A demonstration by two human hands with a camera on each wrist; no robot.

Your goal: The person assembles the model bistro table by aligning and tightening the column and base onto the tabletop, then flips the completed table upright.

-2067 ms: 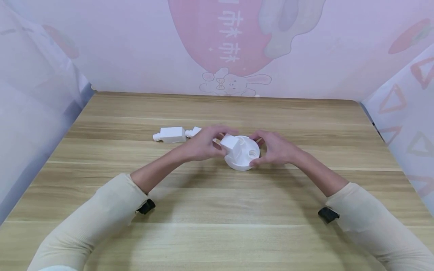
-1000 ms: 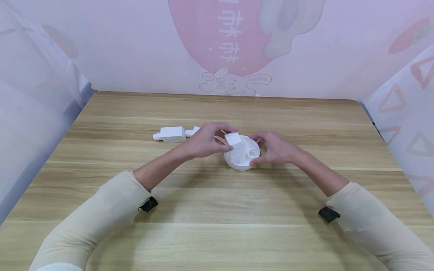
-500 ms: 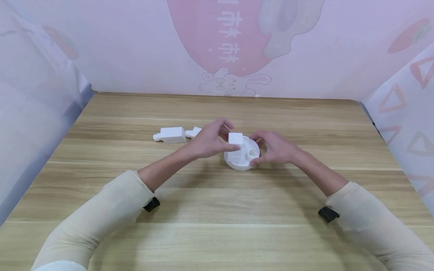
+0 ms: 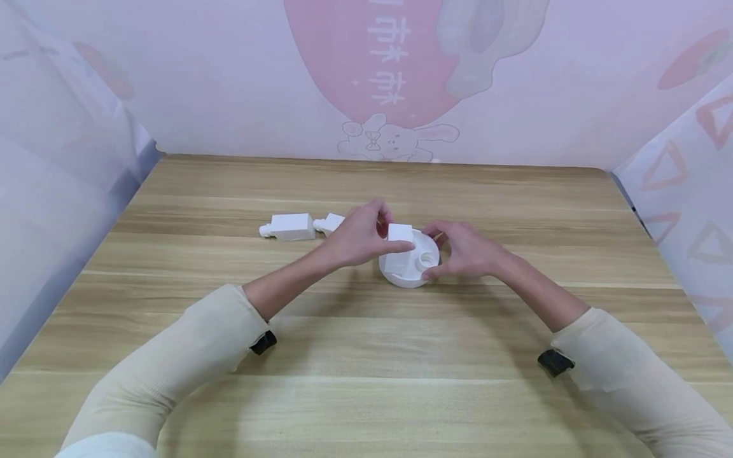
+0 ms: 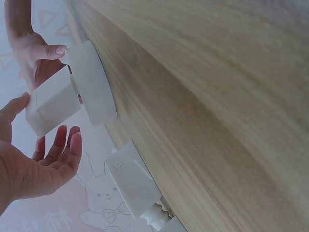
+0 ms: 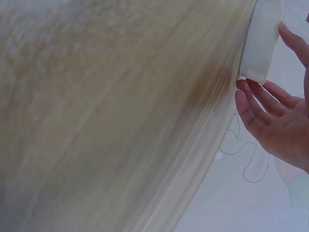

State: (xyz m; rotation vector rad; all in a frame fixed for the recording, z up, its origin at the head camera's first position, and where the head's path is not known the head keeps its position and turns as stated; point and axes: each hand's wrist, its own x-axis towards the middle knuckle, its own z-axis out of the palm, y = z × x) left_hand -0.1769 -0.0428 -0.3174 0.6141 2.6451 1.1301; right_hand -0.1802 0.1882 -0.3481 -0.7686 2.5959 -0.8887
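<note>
A white round base (image 4: 406, 278) with a raised ring-shaped socket on its right side lies flat on the wooden table. Over its left part stands a white rectangular block (image 4: 399, 233), upright. My left hand (image 4: 362, 236) pinches this block between the thumb in front and the fingers behind. In the left wrist view, the block (image 5: 53, 102) meets the base (image 5: 91, 84), and its lower end is hidden by the rim. My right hand (image 4: 466, 250) grips the base's right rim between thumb and fingers; the right wrist view shows the thumb on the base's (image 6: 260, 43) edge.
To the left lie two more white blocks with ridged necks: one whole (image 4: 292, 226), the other (image 4: 329, 223) partly behind my left hand. Printed cloth walls (image 4: 229, 83) rise at the table's back and sides.
My left hand has shifted right and turned the block, which now stands upright and squared over the base instead of tilted at its left edge. The right hand and base have stayed put.
</note>
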